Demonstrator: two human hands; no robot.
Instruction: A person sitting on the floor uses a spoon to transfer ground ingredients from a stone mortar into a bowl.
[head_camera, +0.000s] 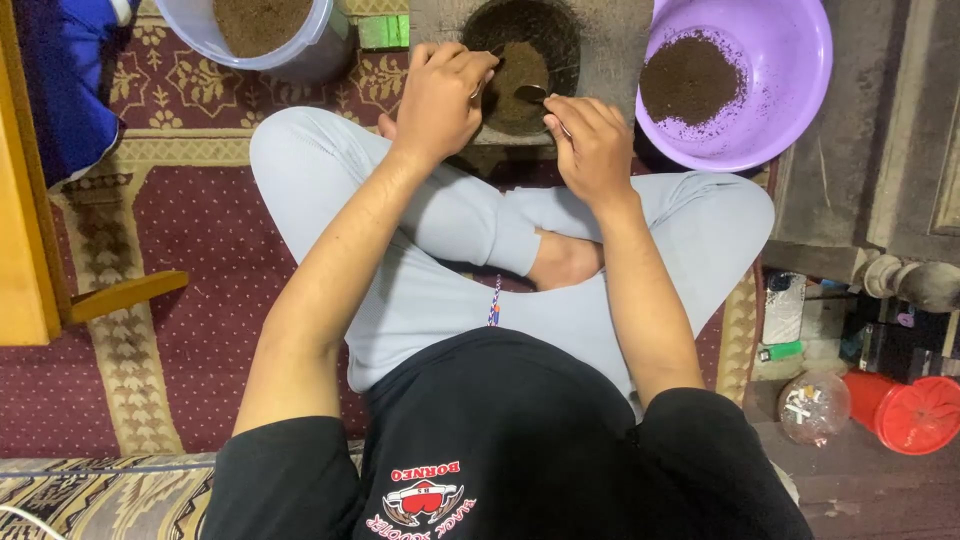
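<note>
I sit cross-legged on a patterned rug. My left hand (440, 95) is closed around a small thin item at the edge of a round dark basin (560, 30) full of brown powder; what it grips is mostly hidden by the fingers. My right hand (592, 150) holds a metal spoon (530, 94) whose bowl reaches over the powder in the basin. The two hands are close together, just in front of my knees. The basin sits in a grey stone block.
A purple bowl (790, 60) with a heap of dark powder stands at the right of the basin. A clear tub (200, 30) of brown powder is at the top left. A red lidded container (910, 410) and a clear jar (812, 408) lie at the right.
</note>
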